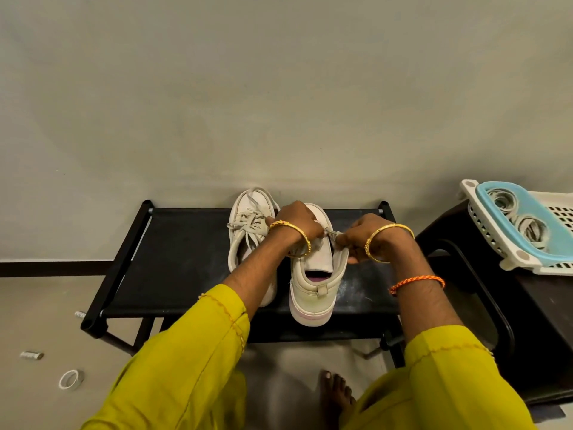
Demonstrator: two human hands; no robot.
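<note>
Two off-white sneakers stand on a black shoe rack (173, 252), toes toward the wall. The right sneaker (313, 293) has its tongue pulled up and its heel facing me. My left hand (297, 223) lies over its front part and pinches the lace (331, 233). My right hand (361, 235) pinches the other end of the same lace at the shoe's right edge. The lace is stretched short between both hands. The left sneaker (248, 231) stands beside it with its laces loosely tied, partly hidden by my left forearm.
A dark plastic stool (483, 274) stands at the right with a white and blue basket (514, 231) holding rings on it. A tape roll (70, 380) and a small metal piece (32, 355) lie on the floor at the left. My bare foot (336, 395) is below the rack.
</note>
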